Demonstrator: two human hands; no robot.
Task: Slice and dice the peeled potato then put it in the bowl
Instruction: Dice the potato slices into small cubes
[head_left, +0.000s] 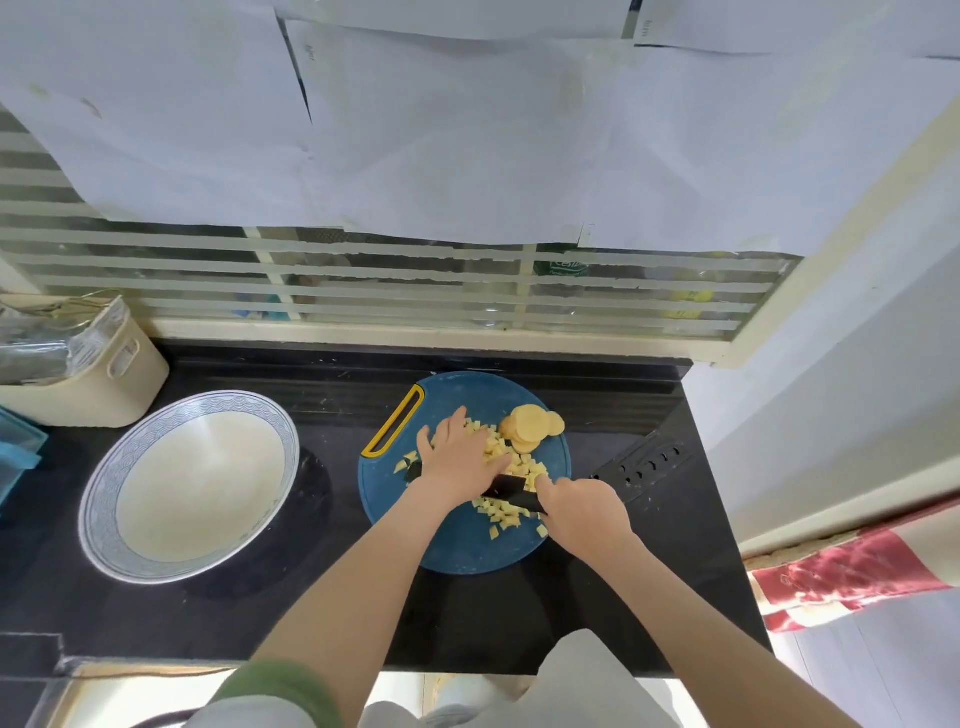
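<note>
A round blue cutting board (457, 545) with a yellow handle slot lies on the black counter. Diced potato cubes (501, 512) are scattered over its middle, and a stack of round potato slices (530, 428) sits at its far right. My left hand (460, 460) lies flat, fingers spread, over the pile of cubes and on the blade. My right hand (582, 512) grips the handle of a black knife (511, 491), whose blade runs left under my left hand. A large white bowl (192, 486) with a blue patterned rim stands empty to the left of the board.
A black knife sheath (644, 462) with holes lies right of the board. A cream basket (83, 364) holding plastic-wrapped items stands at the back left, with a blue container (18, 452) beside it. A barred window runs behind the counter. The counter's right edge drops off near a red cloth (852, 577).
</note>
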